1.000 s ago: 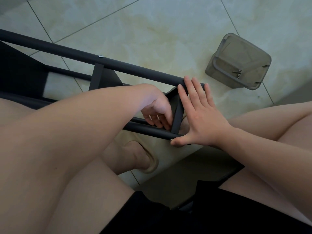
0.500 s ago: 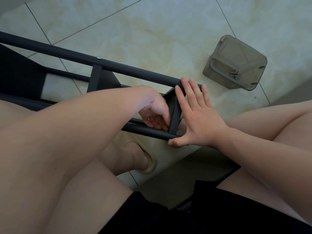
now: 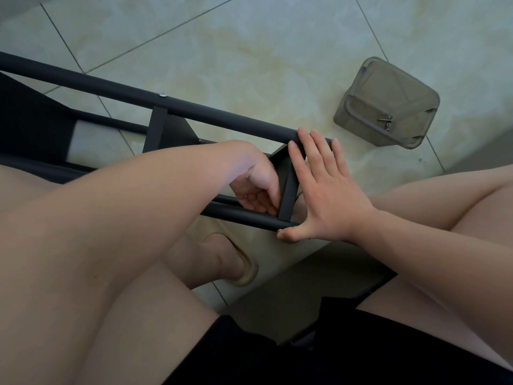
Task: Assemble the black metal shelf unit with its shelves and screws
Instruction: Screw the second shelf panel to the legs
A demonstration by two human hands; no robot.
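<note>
Pressing the right hand [image 3: 324, 195], fingers straight, flat against the end of the black shelf frame [image 3: 222, 118] lying over the tiled floor, curling the left hand [image 3: 258, 190] by its lower tube, hold impossible to tell, with screws [image 3: 387, 122] lying in the grey tub [image 3: 369, 87] nearby.

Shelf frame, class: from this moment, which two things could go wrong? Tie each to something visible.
1. The right hand only presses flat across the frame, its thumb against a screw; the screw may slip out and fall.
2. The left hand has its fingers curled in the corner between the shelf edge and the lower tube; if the frame shifts, they could be pinched.
</note>
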